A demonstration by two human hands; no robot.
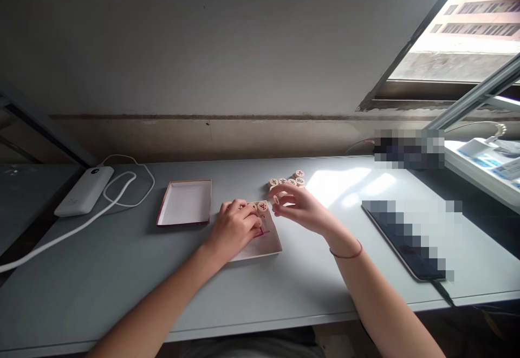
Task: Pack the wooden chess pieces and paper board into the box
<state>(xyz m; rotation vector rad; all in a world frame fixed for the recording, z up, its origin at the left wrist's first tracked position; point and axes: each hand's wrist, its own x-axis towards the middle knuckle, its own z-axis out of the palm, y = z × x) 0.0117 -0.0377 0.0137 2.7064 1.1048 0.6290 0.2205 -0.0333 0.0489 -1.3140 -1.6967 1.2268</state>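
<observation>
My left hand (235,225) rests over a shallow white box (266,243) with red markings on its bottom. Its curled fingers press on round wooden Chinese chess pieces (262,207) lined along the far side; some are partly hidden under them. Just right of the box, my right hand (298,206) pinches a single chess piece (276,200) between thumb and fingers, above the desk. Behind that hand lies a cluster of loose pieces (283,182), partly covered by the fingers.
An open red-edged box part (184,203) lies left of my left hand. Farther left is a white power bank (84,191) with a white cable (77,232). A dark tablet (402,241), partly pixelated, lies at right. A wall (203,136) closes off the grey desk's back.
</observation>
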